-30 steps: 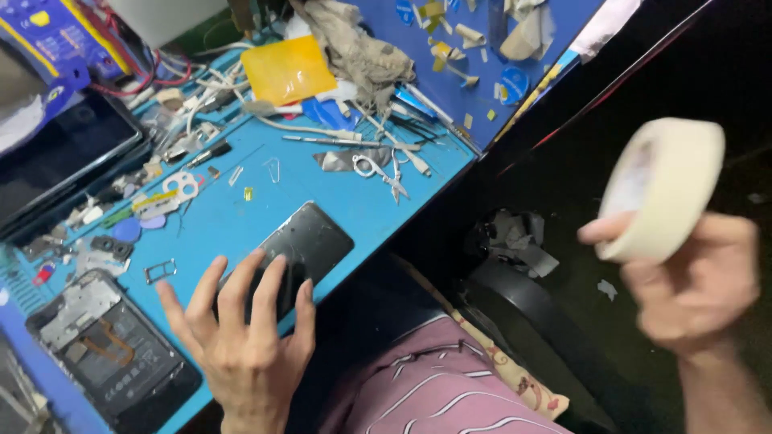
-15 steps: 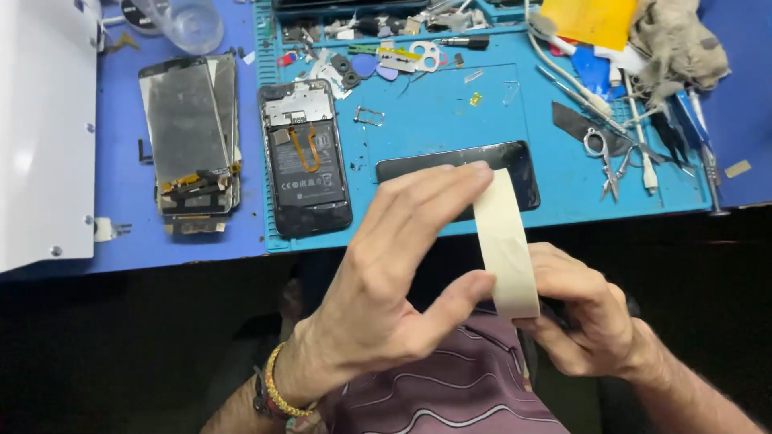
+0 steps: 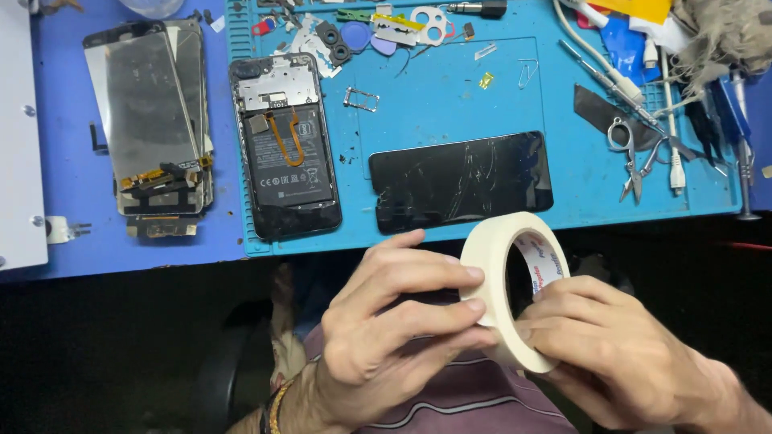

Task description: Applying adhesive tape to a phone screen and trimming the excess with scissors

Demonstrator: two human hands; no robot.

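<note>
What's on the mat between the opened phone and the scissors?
In the head view, a cracked black screen panel lies flat on the blue mat between the opened phone and the scissors, apart from both.

We hold a roll of cream masking tape [image 3: 496, 273] upright on its edge, just below the cracked black phone screen [image 3: 461, 180] and off the worktop's near edge. Its open core faces right and shows a white inner lining with print. The outer band is smooth and pale, wound thick, held above our lap.
</note>
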